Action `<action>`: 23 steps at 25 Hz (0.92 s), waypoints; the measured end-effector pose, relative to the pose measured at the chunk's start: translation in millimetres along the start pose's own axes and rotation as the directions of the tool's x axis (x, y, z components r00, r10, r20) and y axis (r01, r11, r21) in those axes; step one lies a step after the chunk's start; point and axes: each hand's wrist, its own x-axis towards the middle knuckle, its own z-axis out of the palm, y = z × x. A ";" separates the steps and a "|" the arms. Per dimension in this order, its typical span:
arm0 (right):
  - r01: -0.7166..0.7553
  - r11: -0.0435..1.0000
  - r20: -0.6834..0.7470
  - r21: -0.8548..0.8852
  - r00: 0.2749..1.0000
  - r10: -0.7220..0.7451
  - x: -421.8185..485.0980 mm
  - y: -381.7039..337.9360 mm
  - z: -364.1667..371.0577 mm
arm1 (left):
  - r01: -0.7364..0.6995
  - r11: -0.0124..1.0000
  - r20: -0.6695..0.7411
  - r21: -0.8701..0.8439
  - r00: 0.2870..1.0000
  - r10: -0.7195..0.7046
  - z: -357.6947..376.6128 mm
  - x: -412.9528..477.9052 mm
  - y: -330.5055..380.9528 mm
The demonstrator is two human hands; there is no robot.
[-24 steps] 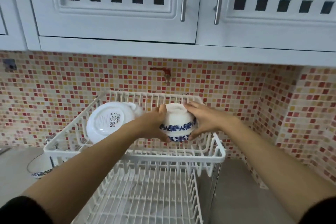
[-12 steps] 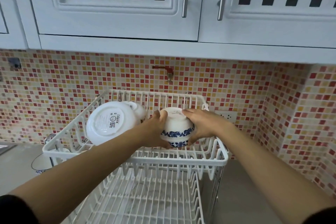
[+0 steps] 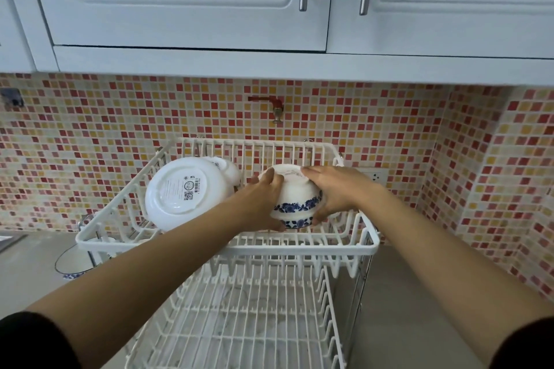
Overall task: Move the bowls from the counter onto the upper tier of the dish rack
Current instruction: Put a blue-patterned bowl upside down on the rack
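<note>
I hold a white bowl with a blue flower band (image 3: 295, 204) upside down inside the upper tier of the white wire dish rack (image 3: 227, 244). My left hand (image 3: 263, 204) grips its left side and my right hand (image 3: 335, 192) its right side. The bowl's rim is low among the tier's prongs; whether it rests on them I cannot tell. At the tier's left, a large white bowl (image 3: 186, 192) leans on its edge, its labelled underside facing me, with a smaller white bowl (image 3: 229, 171) tucked behind it. Another blue-trimmed bowl (image 3: 73, 262) sits on the grey counter, left of the rack.
The rack's lower tier (image 3: 239, 323) holds nothing. White wall cabinets (image 3: 192, 9) hang close above. A red tap (image 3: 269, 105) sticks out of the mosaic tile wall behind the rack. A wall socket (image 3: 374, 176) is at the right, and a sink edge (image 3: 9, 241) at far left.
Both hands have lowered the blue-banded bowl a little further into the upper tier. My view has tilted slightly downward. The white bowls at the left have not moved.
</note>
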 end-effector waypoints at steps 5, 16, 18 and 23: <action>-0.043 0.999 0.043 0.010 0.998 0.043 -16.1 -10.1 -10.3 | 0.013 1.000 0.001 -0.014 1.000 -0.013 -19.1 -9.0 4.0; -0.111 0.989 -0.388 0.098 0.911 0.140 -11.7 -182.3 -97.2 | 0.014 0.998 -0.315 -0.066 0.948 -0.034 -108.9 -160.0 -106.5; -0.062 0.989 -0.435 0.131 0.893 0.113 -4.7 -239.2 -103.3 | 0.072 0.994 -0.344 -0.084 0.934 -0.097 -112.2 -194.9 -154.0; 0.025 0.959 -0.441 0.283 0.891 0.107 25.8 -362.2 -95.8 | 0.255 0.953 -0.281 -0.164 0.914 -0.293 -85.0 -268.1 -240.7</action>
